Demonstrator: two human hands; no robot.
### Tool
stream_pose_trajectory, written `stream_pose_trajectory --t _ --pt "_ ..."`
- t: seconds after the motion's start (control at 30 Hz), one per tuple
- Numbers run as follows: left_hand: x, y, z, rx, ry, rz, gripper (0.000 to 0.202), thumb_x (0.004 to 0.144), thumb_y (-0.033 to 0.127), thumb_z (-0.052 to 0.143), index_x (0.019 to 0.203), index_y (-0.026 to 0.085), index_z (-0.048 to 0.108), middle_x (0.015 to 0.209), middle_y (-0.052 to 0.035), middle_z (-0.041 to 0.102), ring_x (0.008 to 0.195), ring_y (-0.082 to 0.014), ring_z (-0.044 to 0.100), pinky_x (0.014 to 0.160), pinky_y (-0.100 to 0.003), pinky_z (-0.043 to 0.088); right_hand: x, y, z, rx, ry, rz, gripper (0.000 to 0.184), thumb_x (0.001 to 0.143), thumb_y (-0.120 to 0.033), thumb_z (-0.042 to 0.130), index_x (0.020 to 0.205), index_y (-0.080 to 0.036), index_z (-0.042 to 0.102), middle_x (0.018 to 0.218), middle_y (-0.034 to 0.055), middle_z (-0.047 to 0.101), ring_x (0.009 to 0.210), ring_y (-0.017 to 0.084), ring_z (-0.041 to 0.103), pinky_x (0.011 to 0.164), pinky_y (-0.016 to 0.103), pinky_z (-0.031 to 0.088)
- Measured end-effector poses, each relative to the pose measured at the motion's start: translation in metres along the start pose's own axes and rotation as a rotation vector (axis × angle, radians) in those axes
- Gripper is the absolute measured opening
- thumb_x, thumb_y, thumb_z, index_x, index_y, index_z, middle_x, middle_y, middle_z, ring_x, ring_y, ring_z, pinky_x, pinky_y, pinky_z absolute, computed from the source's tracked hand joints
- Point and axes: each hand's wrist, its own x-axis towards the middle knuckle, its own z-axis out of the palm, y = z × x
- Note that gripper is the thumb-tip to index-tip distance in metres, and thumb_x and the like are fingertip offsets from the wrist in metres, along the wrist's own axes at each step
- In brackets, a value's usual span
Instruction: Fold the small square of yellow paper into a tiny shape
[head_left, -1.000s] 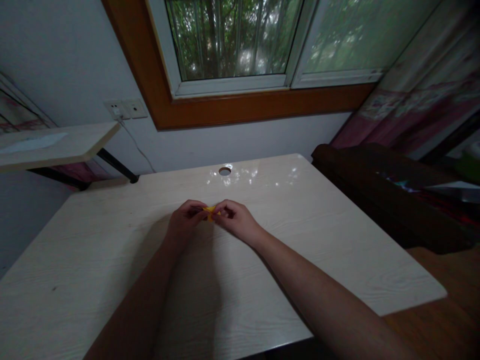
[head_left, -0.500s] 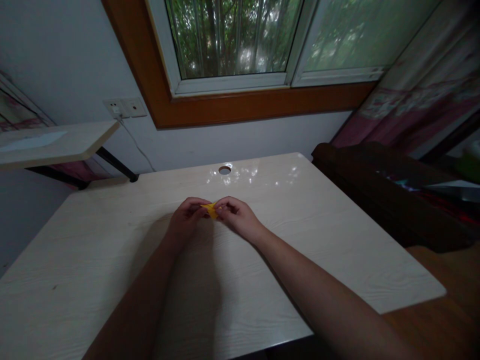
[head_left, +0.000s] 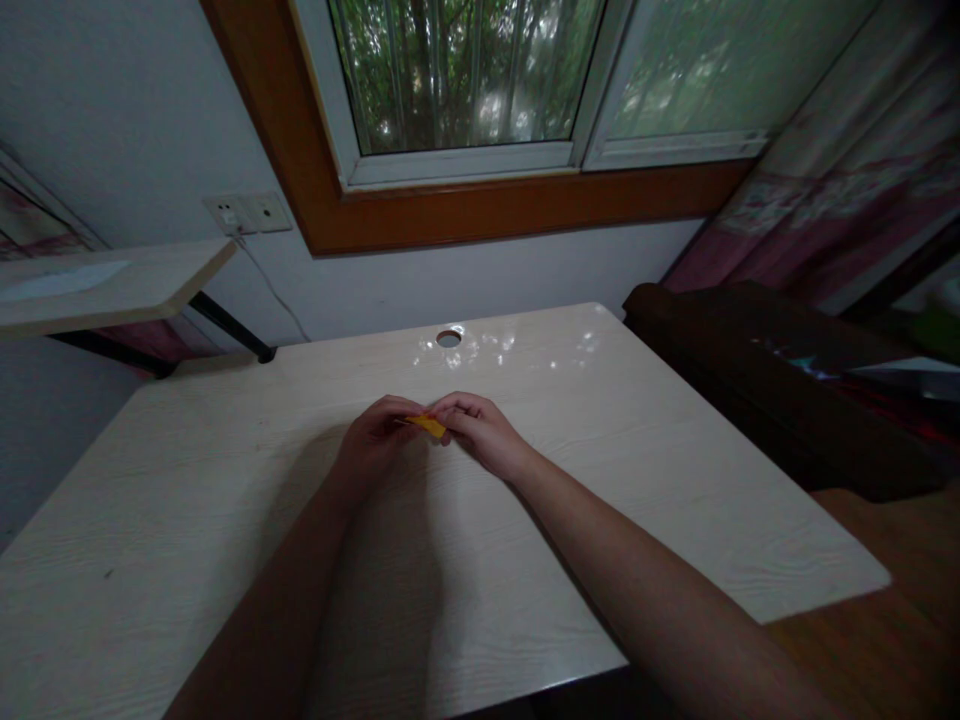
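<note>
A small piece of folded yellow paper (head_left: 429,425) is held between my two hands, above the middle of the pale wooden desk (head_left: 660,480). My left hand (head_left: 377,437) pinches its left end, with the fingers curled behind it. From the right, my right hand (head_left: 480,430) grips the upper right part between thumb and fingers. The fingertips of both hands nearly meet along the top edge. Part of the paper is hidden behind the fingers, so its full shape cannot be made out.
A round cable hole (head_left: 449,339) lies near the desk's back edge. At the left stands a raised shelf (head_left: 172,275) on black legs, below a wall socket (head_left: 247,212) with a white cable. Dark wooden furniture (head_left: 720,390) stands right of the desk, beside a curtain (head_left: 810,200).
The yellow paper has turned: it showed as a pointed shape between the fingertips and now shows as a slanted flat strip. My fingers have shifted slightly around it.
</note>
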Motion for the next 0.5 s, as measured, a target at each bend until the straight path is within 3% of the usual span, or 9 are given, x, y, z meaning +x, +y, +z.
stream_pose_trajectory --t 0.23,0.5 --pt "-0.0018 -0.0030 0.0014 0.030 0.053 -0.038 0.014 0.080 0.029 0.071 0.090 0.020 0.070 0.091 -0.0052 0.066 0.081 -0.0167 0.065 0.071 -0.029 0.056 -0.0006 0.0018 0.0020 -0.058 0.007 -0.008 0.016 0.080 -0.032 0.067 0.088 -0.019 0.068 0.082 0.0033 0.067 0.070 0.014 0.060 0.063 0.027 0.051" --pt "-0.0002 -0.0030 0.0009 0.025 0.070 -0.071 0.014 0.082 0.031 0.069 0.086 0.018 0.069 0.086 -0.0039 0.064 0.073 -0.0135 0.064 0.070 -0.027 0.054 -0.0056 -0.0068 0.0085 -0.117 0.072 -0.138 0.017 0.079 -0.033 0.069 0.093 -0.022 0.067 0.105 0.0046 0.063 0.081 0.013 0.061 0.072 0.028 0.054"
